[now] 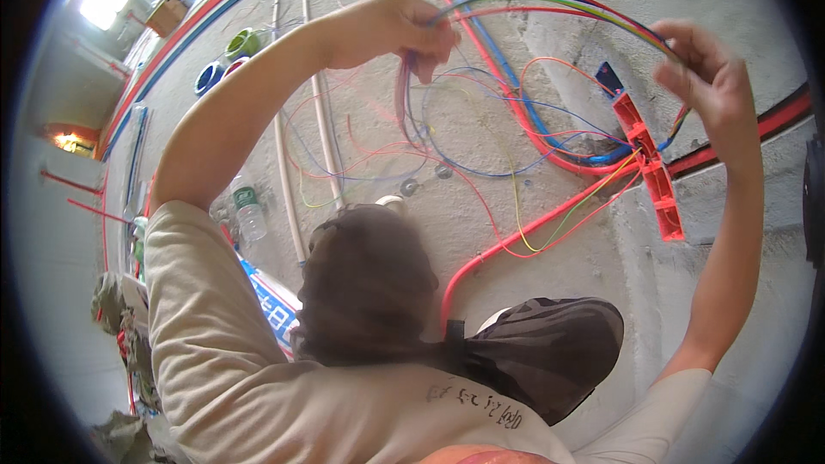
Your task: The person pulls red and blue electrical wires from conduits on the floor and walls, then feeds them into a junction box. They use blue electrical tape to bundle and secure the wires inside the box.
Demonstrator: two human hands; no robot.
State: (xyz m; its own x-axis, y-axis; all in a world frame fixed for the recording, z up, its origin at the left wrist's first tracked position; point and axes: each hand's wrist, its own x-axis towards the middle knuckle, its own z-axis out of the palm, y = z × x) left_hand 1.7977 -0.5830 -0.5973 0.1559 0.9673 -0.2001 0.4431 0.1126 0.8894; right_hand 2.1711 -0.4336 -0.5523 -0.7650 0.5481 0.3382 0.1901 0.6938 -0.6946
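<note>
A bundle of electrical wires [567, 3] in red, blue, green and yellow arches between my raised hands. My left hand [423, 33] is closed round the bundle at the upper middle, and loose wire lengths hang below its fingers. On the right, my right hand [706, 77] pinches the bundle's other end; it is slightly blurred. Past that hand the wires drop toward a row of orange-red junction boxes [646, 155] set at the wall's foot. Thin single wires [516, 180] loop loosely over the concrete between the boxes and the floor.
Red conduit [507, 241] and blue conduit [550, 133] run along the floor to the boxes. Two pale pipes [325, 133] lie lengthwise at left. Nearby are a plastic bottle [248, 210], a green wire coil [241, 43] and a blue coil [208, 77]. My knees are bent below.
</note>
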